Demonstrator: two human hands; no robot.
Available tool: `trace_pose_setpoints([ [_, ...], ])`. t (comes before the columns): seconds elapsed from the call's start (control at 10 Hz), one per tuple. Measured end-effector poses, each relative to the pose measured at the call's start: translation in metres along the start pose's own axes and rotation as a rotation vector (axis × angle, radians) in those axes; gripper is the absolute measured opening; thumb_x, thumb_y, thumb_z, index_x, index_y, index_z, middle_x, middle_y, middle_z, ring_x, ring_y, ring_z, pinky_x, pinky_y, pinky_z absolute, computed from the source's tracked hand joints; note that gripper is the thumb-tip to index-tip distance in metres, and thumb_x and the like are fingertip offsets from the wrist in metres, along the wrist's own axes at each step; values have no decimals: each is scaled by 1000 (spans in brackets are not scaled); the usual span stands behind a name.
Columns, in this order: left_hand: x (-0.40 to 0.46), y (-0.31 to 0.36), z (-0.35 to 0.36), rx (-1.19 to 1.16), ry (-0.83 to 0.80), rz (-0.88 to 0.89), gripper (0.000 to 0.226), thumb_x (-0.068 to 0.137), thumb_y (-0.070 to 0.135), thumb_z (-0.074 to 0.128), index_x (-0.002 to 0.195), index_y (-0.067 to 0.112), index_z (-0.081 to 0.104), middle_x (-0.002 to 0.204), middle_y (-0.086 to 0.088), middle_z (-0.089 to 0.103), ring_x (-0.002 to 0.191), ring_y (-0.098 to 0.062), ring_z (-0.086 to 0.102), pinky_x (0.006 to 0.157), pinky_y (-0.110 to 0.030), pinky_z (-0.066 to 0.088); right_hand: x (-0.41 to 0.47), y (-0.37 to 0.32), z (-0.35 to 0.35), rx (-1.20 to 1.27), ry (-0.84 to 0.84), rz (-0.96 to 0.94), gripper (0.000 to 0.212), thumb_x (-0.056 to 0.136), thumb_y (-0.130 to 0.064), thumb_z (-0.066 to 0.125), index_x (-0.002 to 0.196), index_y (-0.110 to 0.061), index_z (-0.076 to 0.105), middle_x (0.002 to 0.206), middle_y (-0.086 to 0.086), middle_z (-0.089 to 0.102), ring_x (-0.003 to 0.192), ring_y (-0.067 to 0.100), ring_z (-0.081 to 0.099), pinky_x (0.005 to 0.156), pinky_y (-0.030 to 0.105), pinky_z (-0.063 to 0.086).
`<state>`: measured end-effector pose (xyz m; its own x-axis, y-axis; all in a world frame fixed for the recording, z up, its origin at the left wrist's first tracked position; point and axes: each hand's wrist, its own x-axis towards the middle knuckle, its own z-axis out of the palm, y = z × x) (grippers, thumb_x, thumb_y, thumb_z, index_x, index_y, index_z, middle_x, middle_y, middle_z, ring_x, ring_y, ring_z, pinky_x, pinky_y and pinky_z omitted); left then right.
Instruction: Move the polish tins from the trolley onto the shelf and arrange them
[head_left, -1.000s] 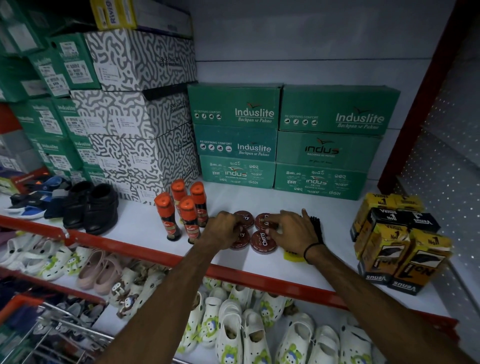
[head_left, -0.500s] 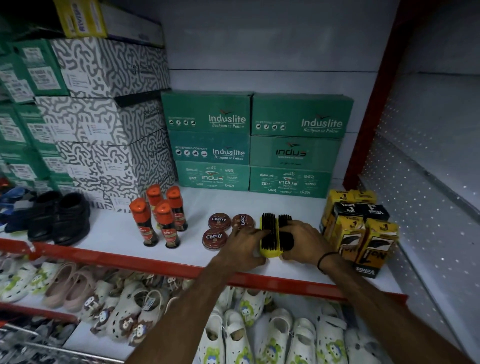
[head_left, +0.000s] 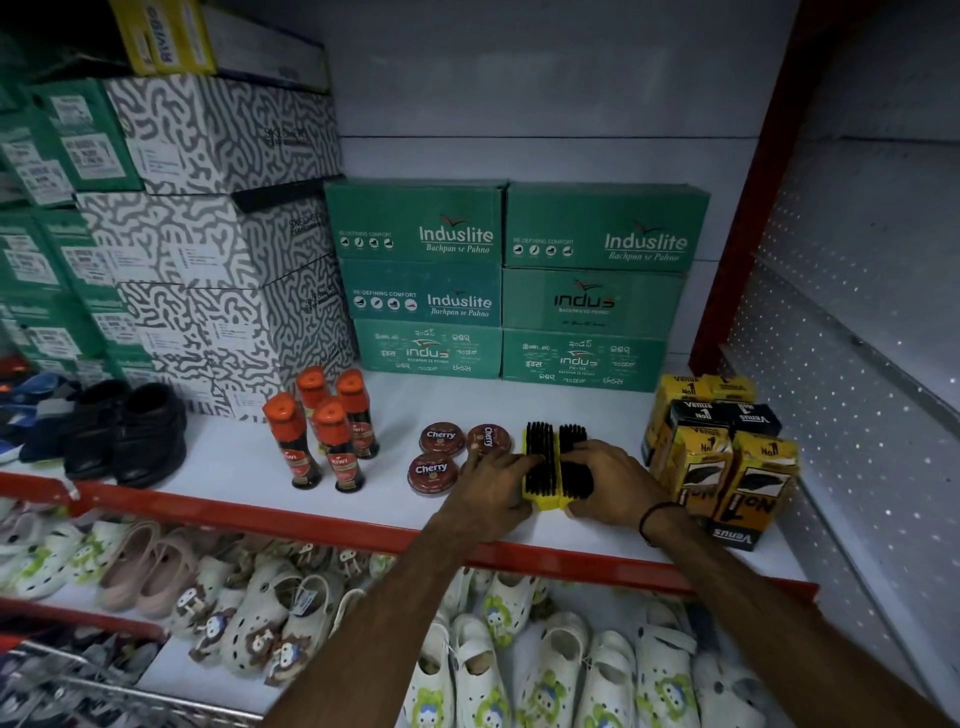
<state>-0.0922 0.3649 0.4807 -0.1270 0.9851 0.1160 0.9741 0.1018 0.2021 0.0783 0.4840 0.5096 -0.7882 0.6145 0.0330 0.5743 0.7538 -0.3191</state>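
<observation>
Lower tier, nearest: pale clogs in rows; a corner of the wire trolley at bottom left, contents unreadable.

Shelf, red front lip, white deck.

Item 1: left hand, fingers spread flat, palm down, pressing the left side of the yellow-backed brushes; it encloses nothing. Its knuckles lie just beside, perhaps touching, the polish tins.

Item 2: right hand, likewise flat and splayed against the brushes' right side; no closed grasp (the pair is squeezed between the two palms, bristles up).

Item 3: polish tins, three showing, brown lids marked Cherry, flat on the deck left of the brushes; a fourth may lie under the left hand, cannot tell.

Item 4: orange-capped polish bottles, four, upright, left of the tins.

Item 5: yellow and black Venus cartons, stacked, just right of the right hand.

Risks, judged: sliding the brushes leftward could shove the tins out of line; a push rightward could topple the carton stack; the tins sit near the front lip.

Rear: green Induslite boxes, patterned shoe boxes, black shoes, white back panel, perforated side wall. Dim shop lighting.
</observation>
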Motion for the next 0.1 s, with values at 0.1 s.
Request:
trace_pose_setpoints([
  [0.1, 3, -9, -12, -12, 26, -40, 90, 91, 55, 60, 164, 28, 16, 172, -7, 26, 161, -33, 17, 129, -63, 13, 5, -11, -8, -19, 126, -2, 53, 80, -28, 75, 131, -19, 65, 132, 9, 63, 124, 31, 60, 99, 41, 53],
])
